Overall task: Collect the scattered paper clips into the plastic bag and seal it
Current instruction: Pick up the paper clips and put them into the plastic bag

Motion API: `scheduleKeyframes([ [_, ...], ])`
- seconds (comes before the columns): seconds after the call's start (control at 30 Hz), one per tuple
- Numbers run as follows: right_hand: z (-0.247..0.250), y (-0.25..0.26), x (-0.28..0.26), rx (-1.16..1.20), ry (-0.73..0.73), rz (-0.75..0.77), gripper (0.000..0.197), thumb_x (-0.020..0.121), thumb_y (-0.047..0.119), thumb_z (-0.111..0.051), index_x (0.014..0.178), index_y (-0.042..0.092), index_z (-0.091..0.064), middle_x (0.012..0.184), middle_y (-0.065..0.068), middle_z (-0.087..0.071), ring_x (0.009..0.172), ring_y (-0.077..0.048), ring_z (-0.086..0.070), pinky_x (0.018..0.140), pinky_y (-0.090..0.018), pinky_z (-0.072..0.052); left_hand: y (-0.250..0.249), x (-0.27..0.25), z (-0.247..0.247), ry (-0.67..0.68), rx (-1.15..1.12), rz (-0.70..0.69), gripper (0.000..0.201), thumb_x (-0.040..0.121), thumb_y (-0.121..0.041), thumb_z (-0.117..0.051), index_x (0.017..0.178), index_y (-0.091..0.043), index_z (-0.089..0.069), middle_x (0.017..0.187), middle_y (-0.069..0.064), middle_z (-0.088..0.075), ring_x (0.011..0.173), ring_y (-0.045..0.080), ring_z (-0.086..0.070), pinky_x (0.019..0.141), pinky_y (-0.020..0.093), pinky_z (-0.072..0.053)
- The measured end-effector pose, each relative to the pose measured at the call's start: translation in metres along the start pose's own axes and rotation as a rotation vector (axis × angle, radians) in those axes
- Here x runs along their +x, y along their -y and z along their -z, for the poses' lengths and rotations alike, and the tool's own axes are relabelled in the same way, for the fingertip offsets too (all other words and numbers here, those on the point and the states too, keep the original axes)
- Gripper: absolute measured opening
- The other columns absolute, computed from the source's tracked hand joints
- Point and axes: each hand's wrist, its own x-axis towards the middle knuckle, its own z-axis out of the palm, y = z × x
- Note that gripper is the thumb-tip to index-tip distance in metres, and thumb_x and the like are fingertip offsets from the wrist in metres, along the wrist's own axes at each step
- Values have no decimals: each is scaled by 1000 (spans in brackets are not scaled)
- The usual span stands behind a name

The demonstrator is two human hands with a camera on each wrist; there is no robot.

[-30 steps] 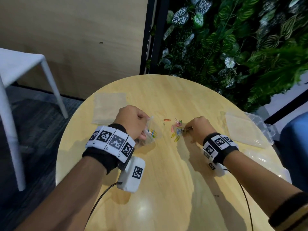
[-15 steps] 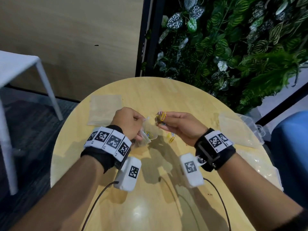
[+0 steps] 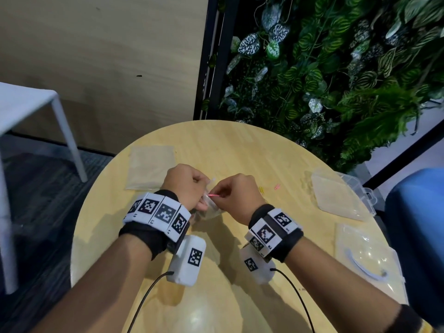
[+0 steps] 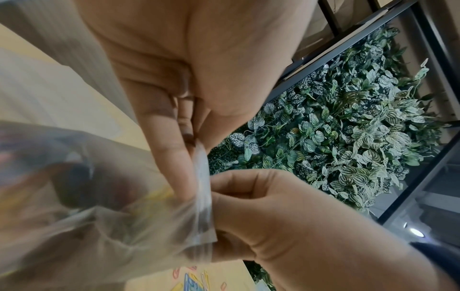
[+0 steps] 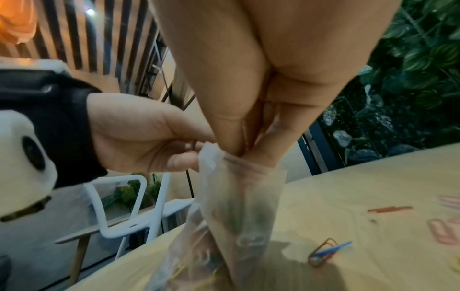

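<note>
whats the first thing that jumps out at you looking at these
The two hands meeting at the middle of the round wooden table: the left hand grips the mouth of a clear plastic bag while the right hand pushes its fingertips into the opening. A few coloured paper clips lie loose on the table beside the bag, and a leafy green wall fills the background.

The bag [image 3: 211,210] is clear. Clips [image 5: 326,251] are brown, blue, pink and red on a pale wood-grain surface [image 3: 216,150]. Wristbands [image 3: 156,212] carry black-and-white square codes. Leaves [image 3: 324,68] are green, striped and speckled white.
</note>
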Motion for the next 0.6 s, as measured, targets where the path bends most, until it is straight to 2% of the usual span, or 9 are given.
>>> scheduleKeyframes([
  [0.1,3,6,-2,-144,136,54,21,82,7,-54,72,13,-72,67,-9,-68,62,-21,-53,61,-30,-43,-1,-1,-2,6,4,-5,27,97,-7,-59,74,-20,-68,66,10,-71,59,33,-74,66,45,-64],
  [0.2,13,6,-3,-81,242,19,29,80,2,-54,88,18,-77,82,-4,-74,75,-19,-63,69,-29,-50,-1,-1,-2,5,3,-3,30,96,-7,-60,71,-21,-67,65,9,-71,57,32,-74,65,44,-64],
  [0.3,27,-8,-1,249,157,-45,23,81,2,-66,92,19,-77,86,2,-75,85,-11,-70,79,-21,-56,-3,0,2,-7,-4,-5,29,96,-7,-61,70,-19,-68,64,7,-70,55,31,-73,63,46,-64],
  [0.4,42,-50,-2,425,-41,-210,17,82,3,-70,89,17,-75,90,-8,-74,76,-21,-70,70,-30,-60,-3,1,8,-19,1,-19,29,96,-6,-59,71,-15,-70,67,7,-71,57,34,-73,63,48,-63],
  [0.43,47,-65,-3,361,-87,-298,17,81,8,-73,97,16,-73,96,-10,-73,73,-21,-70,68,-33,-61,-2,2,10,-26,-1,-22,28,96,-6,-59,71,-14,-70,69,8,-72,58,34,-74,63,49,-63],
  [0.47,49,-83,-4,211,-78,-409,31,79,17,-76,109,14,-69,104,-10,-70,74,-21,-71,70,-35,-61,-2,3,11,-34,-5,-23,27,95,-7,-61,71,-14,-71,70,10,-72,58,35,-74,63,49,-63],
  [0.53,48,-105,-11,-233,134,-583,61,76,41,-77,124,9,-58,118,-9,-62,96,-26,-67,86,-37,-55,-1,4,13,-46,-10,-21,25,95,-8,-62,72,-12,-72,71,11,-73,58,35,-74,63,49,-63],
  [0.57,44,-112,-14,-395,220,-602,62,74,50,-74,117,8,-60,114,-8,-62,103,-27,-61,88,-36,-52,-1,4,13,-48,-9,-18,24,95,-9,-63,73,-11,-72,71,12,-73,57,35,-73,62,48,-63],
  [0.6,41,-117,-15,-435,226,-609,56,70,56,-74,101,10,-62,100,-6,-62,98,-25,-58,81,-35,-50,-2,4,13,-47,-5,-15,24,95,-9,-62,74,-11,-73,72,12,-73,57,34,-73,62,48,-63],
])
